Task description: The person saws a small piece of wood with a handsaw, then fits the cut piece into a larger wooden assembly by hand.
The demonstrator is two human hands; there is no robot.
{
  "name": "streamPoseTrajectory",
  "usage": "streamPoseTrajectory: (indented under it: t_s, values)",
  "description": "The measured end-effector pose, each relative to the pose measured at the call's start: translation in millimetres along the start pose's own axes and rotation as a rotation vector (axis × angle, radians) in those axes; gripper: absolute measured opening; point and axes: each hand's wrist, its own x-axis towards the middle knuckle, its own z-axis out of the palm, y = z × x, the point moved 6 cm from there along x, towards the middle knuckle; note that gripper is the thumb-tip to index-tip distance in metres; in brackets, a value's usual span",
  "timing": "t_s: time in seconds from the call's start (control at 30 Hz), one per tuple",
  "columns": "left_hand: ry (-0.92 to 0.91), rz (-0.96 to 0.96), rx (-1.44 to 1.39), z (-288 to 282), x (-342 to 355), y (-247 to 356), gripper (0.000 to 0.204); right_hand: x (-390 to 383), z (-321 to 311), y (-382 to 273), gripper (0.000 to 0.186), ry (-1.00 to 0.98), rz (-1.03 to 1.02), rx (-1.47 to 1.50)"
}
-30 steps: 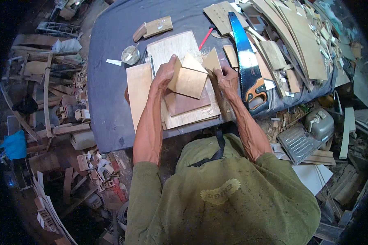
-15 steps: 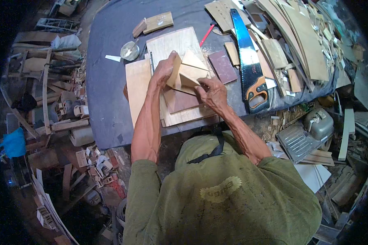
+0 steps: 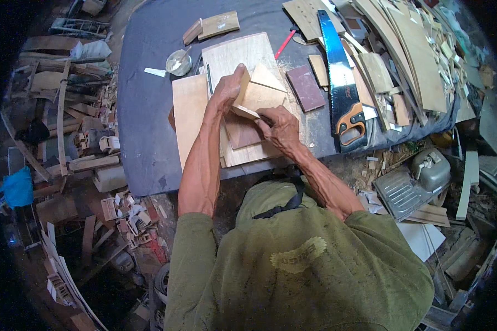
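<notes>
Both hands hold a small light-wood box-like piece [image 3: 263,96], made of thin panels set at angles. My left hand [image 3: 226,95] is closed on its left panel, thumb along the upper edge. My right hand [image 3: 281,127] pinches the near panel, seen almost edge-on, at its right end. The piece is over a dark reddish board [image 3: 244,137], which lies on a wide pale board [image 3: 240,51]. How the panels join is partly hidden by my fingers. A pencil [image 3: 209,78] lies beside my left wrist.
A hand saw [image 3: 341,77] lies right of a reddish-brown block [image 3: 305,88]. Beyond are a red-handled tool [image 3: 285,44], a cup of pale paste [image 3: 178,63] and a white scraper-like strip [image 3: 155,72]. Wood offcuts [image 3: 403,49] heap at right; a light panel [image 3: 186,118] lies left.
The near panel has turned from showing its face to almost edge-on, with my right hand still gripping its end. My left hand keeps its hold. The whole view has shifted slightly.
</notes>
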Motion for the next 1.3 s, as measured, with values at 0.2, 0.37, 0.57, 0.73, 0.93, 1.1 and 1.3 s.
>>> streamPoseTrajectory:
  t_s: [0.2, 0.37, 0.57, 0.73, 0.93, 1.1, 1.3]
  values:
    - [0.023, 0.032, -0.018, 0.2, -4.7, 4.6, 0.089, -1.8, 2.6, 2.6, 0.021, 0.060, -0.030, 0.005]
    - [-0.039, -0.015, -0.154, 3.1, -6.0, 1.4, 0.091, -1.2, 1.4, -1.3, 0.022, 0.110, -0.101, -0.044]
    - [-0.051, -0.019, -0.153, 2.2, -3.2, -3.3, 0.092, 1.6, -0.5, -2.6, 0.022, 0.083, -0.130, -0.047]
    - [-0.016, 0.013, -0.100, 0.9, -5.0, 3.3, 0.092, 0.2, 2.8, -0.1, 0.021, 0.080, -0.134, -0.058]
    - [-0.028, 0.000, -0.104, 2.0, 0.0, -1.2, 0.090, -0.3, 1.6, 0.3, 0.022, 0.080, -0.155, -0.050]
    - [-0.069, -0.027, -0.174, 3.7, 6.9, -11.7, 0.091, -0.6, 1.5, -1.7, 0.020, 0.108, -0.195, -0.007]
    - [-0.095, -0.026, -0.157, 1.6, 14.1, -17.6, 0.093, -1.1, 4.3, 0.1, 0.023, 0.095, -0.184, -0.011]
